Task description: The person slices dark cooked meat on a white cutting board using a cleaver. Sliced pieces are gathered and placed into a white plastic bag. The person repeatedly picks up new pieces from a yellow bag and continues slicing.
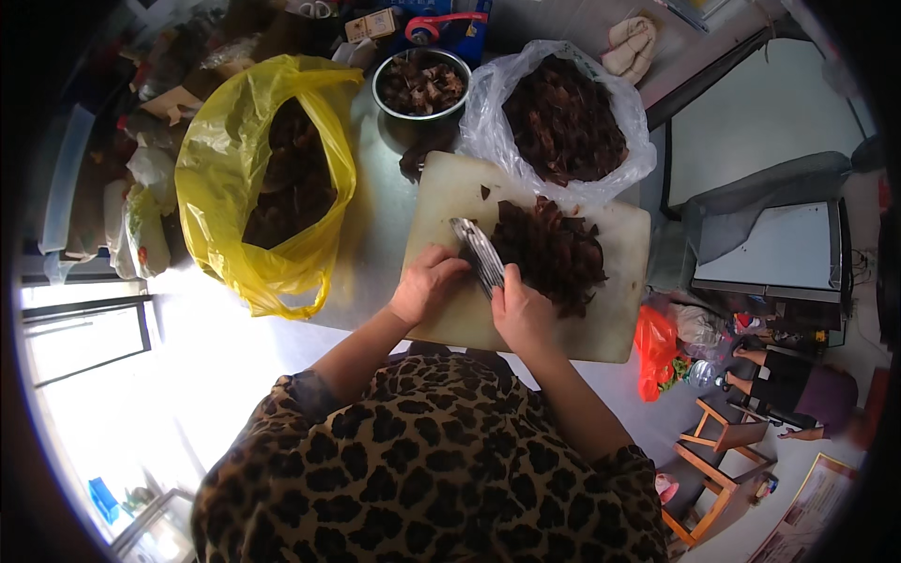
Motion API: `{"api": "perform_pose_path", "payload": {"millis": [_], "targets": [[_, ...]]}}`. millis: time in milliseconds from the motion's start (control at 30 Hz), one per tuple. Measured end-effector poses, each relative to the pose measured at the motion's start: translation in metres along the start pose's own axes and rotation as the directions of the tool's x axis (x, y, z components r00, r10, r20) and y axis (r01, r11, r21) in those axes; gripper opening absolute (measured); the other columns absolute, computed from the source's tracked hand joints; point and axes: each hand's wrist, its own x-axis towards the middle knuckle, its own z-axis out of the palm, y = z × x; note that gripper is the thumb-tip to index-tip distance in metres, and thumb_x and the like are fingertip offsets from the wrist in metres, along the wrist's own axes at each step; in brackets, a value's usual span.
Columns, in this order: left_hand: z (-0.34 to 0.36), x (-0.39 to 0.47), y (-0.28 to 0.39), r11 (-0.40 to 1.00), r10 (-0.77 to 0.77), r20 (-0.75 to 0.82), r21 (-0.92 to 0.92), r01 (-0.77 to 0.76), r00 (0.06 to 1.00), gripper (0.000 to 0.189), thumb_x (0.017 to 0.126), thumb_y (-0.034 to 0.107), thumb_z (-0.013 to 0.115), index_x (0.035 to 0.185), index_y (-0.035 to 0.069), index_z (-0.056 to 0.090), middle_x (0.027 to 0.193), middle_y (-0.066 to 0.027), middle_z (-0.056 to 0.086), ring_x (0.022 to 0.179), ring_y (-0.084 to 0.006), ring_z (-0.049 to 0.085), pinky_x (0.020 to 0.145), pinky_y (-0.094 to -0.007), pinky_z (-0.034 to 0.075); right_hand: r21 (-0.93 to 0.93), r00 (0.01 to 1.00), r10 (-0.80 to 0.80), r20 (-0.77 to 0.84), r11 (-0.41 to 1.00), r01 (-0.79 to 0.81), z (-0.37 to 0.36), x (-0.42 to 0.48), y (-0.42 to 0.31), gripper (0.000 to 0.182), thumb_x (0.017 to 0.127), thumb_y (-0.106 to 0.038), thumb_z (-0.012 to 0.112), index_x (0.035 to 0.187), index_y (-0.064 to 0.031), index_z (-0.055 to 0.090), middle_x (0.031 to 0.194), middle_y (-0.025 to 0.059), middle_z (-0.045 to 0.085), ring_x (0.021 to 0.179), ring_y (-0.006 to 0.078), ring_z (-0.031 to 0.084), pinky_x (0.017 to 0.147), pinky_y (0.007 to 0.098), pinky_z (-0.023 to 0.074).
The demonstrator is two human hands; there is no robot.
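Observation:
My right hand (pixel 522 310) grips a knife with a broad metal blade (pixel 479 252), angled over a pale cutting board (pixel 450 317). Beside the blade, my left hand (pixel 431 280) has its fingers bent down on dark brown pieces, mostly hidden by the fingers and blade. A heap of dark brown, leafy-looking pieces (pixel 552 257) lies on the board right of the knife. One small scrap (pixel 485 191) lies apart near the board's upper left. Behind the board, a clear plastic bag (pixel 486 134) stands open, full of similar dark brown pieces.
A yellow plastic bag (pixel 218 183) with dark pieces stands at left on the metal table (pixel 366 232). A steel bowl (pixel 379 100) of brown pieces, a red tape roll (pixel 422 31) and a folded cloth (pixel 630 51) are at the back. Another person (pixel 795 387) sits far right, near wooden stools (pixel 711 485).

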Motion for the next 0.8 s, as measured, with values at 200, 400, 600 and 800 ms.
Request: {"api": "perform_pose_path", "payload": {"millis": [200,400,600,800], "targets": [[0.004,-0.001,-0.004,0.999,-0.035,-0.007,0.033,0.035,0.999,0.022,0.073,-0.003,0.069,0.092,0.006,0.064,0.087,-0.0101,0.06,0.083,-0.0313,0.059,0.072,-0.0385,0.05,-0.042,0.985,-0.166,-0.04,0.985,0.165,-0.035,-0.02,-0.01,0.016,0.088,-0.01,0.057,0.098,-0.0032,0.047,0.07,0.0151,0.061,0.064,0.0376,0.062,0.056,0.0486,0.0481],[0.007,-0.002,-0.005,0.998,-0.011,-0.028,0.056,0.013,1.0,0.018,0.072,0.001,0.068,0.088,0.007,0.063,0.085,-0.0089,0.059,0.083,-0.0294,0.058,0.073,-0.0378,0.05,-0.102,0.974,-0.205,0.095,0.971,0.214,-0.039,-0.019,-0.008,0.014,0.087,-0.009,0.057,0.095,-0.0032,0.047,0.07,0.0156,0.061,0.065,0.0364,0.063,0.056,0.0479,0.0481],[0.005,-0.002,-0.002,0.997,-0.036,-0.016,0.064,0.037,0.999,0.021,0.068,0.001,0.067,0.088,0.007,0.064,0.084,-0.0078,0.06,0.084,-0.0288,0.058,0.074,-0.0376,0.051,-0.095,0.972,-0.129,0.196,0.984,0.15,-0.026,-0.005,-0.003,0.017,0.088,-0.01,0.057,0.098,-0.0028,0.046,0.065,0.0162,0.062,0.062,0.0378,0.062,0.054,0.0487,0.0477],[0.003,0.003,0.004,0.997,-0.065,-0.018,0.031,0.066,0.998,0.018,0.073,0.002,0.068,0.089,0.009,0.064,0.086,-0.0075,0.06,0.084,-0.0286,0.058,0.075,-0.0371,0.051,0.058,0.997,-0.036,-0.065,0.998,0.039,0.008,0.0,0.025,0.027,0.088,-0.015,0.06,0.106,-0.0015,0.046,0.067,0.0198,0.062,0.065,0.0415,0.061,0.057,0.0512,0.0468]]}}
